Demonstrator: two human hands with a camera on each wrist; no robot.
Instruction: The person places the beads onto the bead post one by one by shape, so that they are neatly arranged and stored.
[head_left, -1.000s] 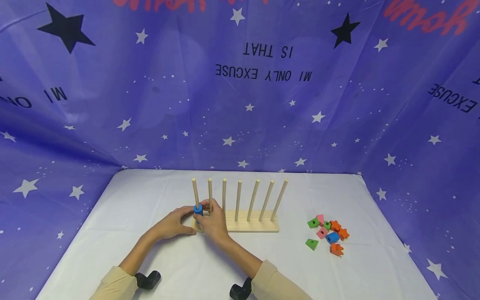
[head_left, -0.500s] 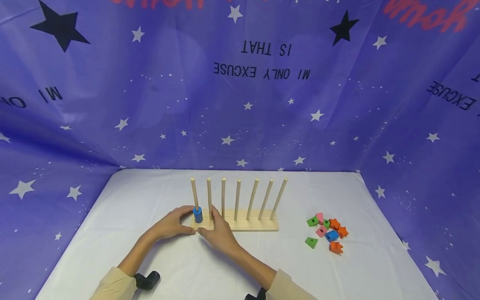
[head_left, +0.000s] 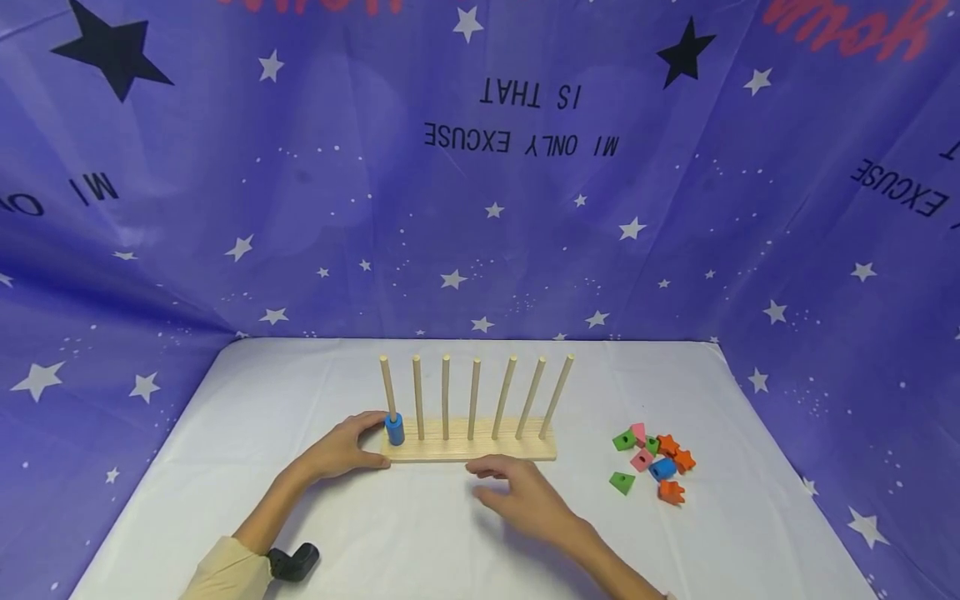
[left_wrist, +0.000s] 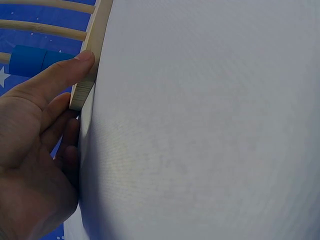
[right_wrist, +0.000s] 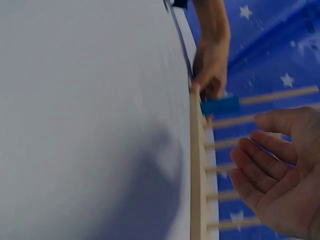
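Observation:
A wooden peg board (head_left: 468, 451) with several upright pegs stands mid-table. A blue cylinder (head_left: 394, 429) sits at the bottom of the leftmost peg; it also shows in the left wrist view (left_wrist: 35, 60) and the right wrist view (right_wrist: 220, 105). My left hand (head_left: 347, 447) holds the board's left end, thumb (left_wrist: 60, 75) on the base edge (left_wrist: 89, 75) and fingers behind it. My right hand (head_left: 521, 493) hovers empty in front of the board, fingers relaxed (right_wrist: 272, 172).
A pile of small coloured shapes (head_left: 651, 464), green, pink, orange and blue, lies on the white tablecloth (head_left: 420, 525) right of the board. Blue starry fabric (head_left: 480, 183) walls in the back and both sides.
My right hand let go of the blue cylinder, which now sits low on the leftmost peg, and drew back to the right. The left hand stayed on the board's end.

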